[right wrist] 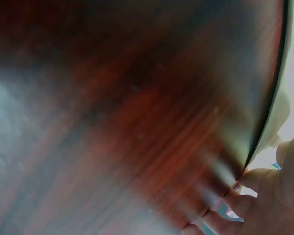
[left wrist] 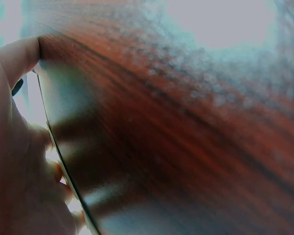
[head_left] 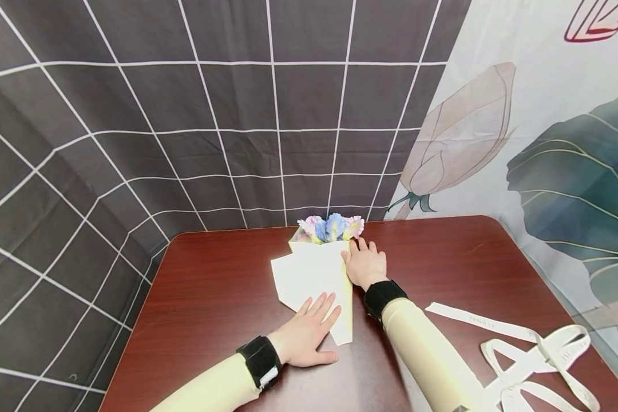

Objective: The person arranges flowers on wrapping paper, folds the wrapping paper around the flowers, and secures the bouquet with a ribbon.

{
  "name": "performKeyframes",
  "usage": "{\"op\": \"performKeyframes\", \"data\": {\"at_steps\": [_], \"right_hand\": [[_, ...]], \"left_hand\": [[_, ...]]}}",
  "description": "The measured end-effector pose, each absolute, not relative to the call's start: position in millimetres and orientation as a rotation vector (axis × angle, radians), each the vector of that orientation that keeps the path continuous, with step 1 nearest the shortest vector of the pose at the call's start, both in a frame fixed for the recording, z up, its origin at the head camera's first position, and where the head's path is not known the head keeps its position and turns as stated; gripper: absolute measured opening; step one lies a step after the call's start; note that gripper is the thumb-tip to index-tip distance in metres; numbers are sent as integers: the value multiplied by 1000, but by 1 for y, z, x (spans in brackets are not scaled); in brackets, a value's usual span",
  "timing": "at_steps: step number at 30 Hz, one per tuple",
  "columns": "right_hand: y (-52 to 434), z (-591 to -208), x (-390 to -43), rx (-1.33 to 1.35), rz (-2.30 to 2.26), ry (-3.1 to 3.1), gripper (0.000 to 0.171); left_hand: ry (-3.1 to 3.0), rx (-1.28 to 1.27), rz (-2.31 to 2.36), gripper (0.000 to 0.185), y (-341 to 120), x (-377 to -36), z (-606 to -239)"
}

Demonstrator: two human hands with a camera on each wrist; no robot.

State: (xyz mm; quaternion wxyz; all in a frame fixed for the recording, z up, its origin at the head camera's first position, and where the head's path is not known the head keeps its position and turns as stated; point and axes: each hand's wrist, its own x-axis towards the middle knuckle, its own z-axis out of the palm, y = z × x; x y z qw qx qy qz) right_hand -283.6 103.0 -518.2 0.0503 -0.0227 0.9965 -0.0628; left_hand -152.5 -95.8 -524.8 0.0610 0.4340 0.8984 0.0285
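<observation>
both hands flat on a paper-wrapped bouquet, mid table

hidden/unclear: both wrist views are blurred and nearly filled by the red-brown table top; they show only a sliver of pale paper edge and bits of fingers, so no grip detail comes from them. flower stems are hidden inside the wrap. the ribbon is cut off at the near right edge of the head view, and the right forearm covers part of it. the table's near edge is out of frame.

container: the cream paper wrap (head_left: 316, 277) lies on the table (head_left: 221, 286) as a cone, wide mouth at the far end, narrow tip pointing near. flower heads (head_left: 331, 227) poke out of the far mouth: pink, blue and pale ones, roughly three or four, exact count hard to tell.

hands: the left hand (head_left: 309, 335) lies palm down with fingers straight, pressing the near part of the wrap near its tip, nothing clasped. the right hand (head_left: 365, 264) lies palm down at the right far edge of the wrap, just beside the flower heads, fingers spread and relaxed, touching the paper edge, nothing clasped. each wrist has a black band, and the sleeves are pale yellow.

counts: one wrapped bouquet, two hands, one white ribbon (head_left: 533, 346) looped loosely at the near right of the table, well apart from the bouquet. behind is a dark grid-pattern cloth (head_left: 185, 114), and on the right a leaf-print cloth (head_left: 561, 160).
</observation>
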Motion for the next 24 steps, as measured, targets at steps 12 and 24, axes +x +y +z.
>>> {"op": "performKeyframes", "data": {"at_steps": [12, 24], "right_hand": [[114, -517, -267, -173, -171, 2967, 64], [116, -521, -217, -264, -184, 2910, 73]], "left_hand": [[2711, 1318, 82, 92, -94, -151, -522], [2728, 1325, 95, 92, -95, -151, -527]]}}
